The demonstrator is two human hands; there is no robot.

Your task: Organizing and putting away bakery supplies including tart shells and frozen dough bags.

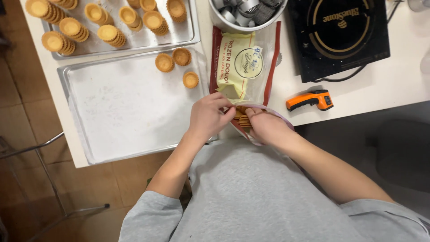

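A clear plastic bag (244,67) with a red and cream label lies on the white table, its open mouth toward me. My left hand (207,115) pinches the bag's open edge. My right hand (265,127) reaches into the opening and closes on a stack of small golden tart shells (244,120). Three loose tart shells (165,62) sit at the far right corner of a large, mostly bare metal baking tray (125,112) just left of my hands.
A second tray (143,38) at the back holds several stacks of tart shells. A metal bowl (219,20) of dark moulds stands behind the bag. A black induction hob (340,38) and an orange thermometer gun (310,100) are on the right.
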